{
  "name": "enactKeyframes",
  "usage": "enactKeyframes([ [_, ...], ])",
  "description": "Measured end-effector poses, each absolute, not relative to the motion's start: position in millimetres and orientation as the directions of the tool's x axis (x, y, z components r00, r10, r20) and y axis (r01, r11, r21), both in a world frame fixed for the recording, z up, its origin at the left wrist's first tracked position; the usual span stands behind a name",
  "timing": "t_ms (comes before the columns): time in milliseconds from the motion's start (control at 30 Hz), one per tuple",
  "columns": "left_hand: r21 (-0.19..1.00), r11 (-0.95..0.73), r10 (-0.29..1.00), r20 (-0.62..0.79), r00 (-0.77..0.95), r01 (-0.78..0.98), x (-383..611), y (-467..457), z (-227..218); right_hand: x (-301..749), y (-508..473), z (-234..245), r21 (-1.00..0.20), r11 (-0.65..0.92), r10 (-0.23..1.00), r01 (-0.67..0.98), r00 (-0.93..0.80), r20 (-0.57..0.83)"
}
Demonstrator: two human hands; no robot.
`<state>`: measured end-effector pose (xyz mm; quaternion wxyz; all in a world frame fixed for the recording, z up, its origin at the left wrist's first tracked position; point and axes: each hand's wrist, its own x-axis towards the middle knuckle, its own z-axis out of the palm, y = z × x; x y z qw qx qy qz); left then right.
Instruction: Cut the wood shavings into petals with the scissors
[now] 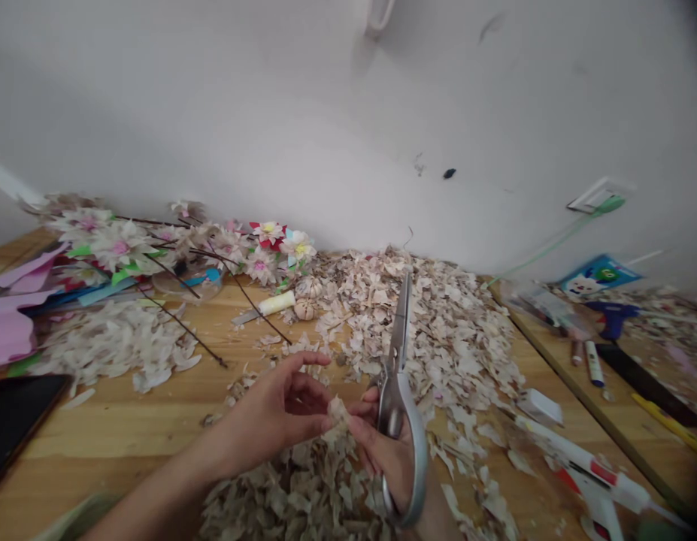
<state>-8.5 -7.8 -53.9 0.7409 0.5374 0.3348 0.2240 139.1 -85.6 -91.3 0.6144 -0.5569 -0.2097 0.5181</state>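
Note:
A small piece of pale papery garlic skin (339, 412) is between my two hands, above a heap of similar skins. My left hand (272, 413) touches it from the left with the thumb and a curled finger, while its index finger stands apart. My right hand (390, 451) pinches the same piece from the right between thumb and fingertips. Silver scissors (401, 330) hang in my right hand too, with a handle loop around the hand and their closed blades pointing up and away. Below, the near heap of skins (292, 500) is partly hidden by my hands.
Behind lie a large heap of skins (438, 330), garlic bulbs (306, 308), a thread spool (277, 303) and handmade flowers (119, 248) on dark stems. A phone (24, 421) is at left; a white glue gun (590, 466) and a blue glue gun (613, 317) are at right.

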Motion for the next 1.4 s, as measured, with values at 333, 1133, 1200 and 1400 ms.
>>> enactKeyframes([
  [333, 0.929, 0.368, 0.715, -0.297, 0.633, 0.020, -5, -5, -57, 133, -84, -79, -0.960, -0.102, 0.847, -0.260, 0.484, -0.221],
  [1133, 0.903, 0.429, 0.727, -0.350, 0.591, 0.008, -5, -5, -60, 127, -83, -88, -0.975, -0.062, 0.819, -0.214, 0.547, -0.172],
  [1200, 0.899, 0.437, 0.732, -0.366, 0.575, 0.016, -4, -6, -58, 128, -83, -92, -0.984, -0.036, 0.818, -0.177, 0.561, -0.130],
  [1400, 0.906, 0.422, 0.753, -0.373, 0.542, 0.037, -2, -6, -58, 132, -81, -112, -0.995, 0.038, 0.833, -0.087, 0.552, -0.016],
])
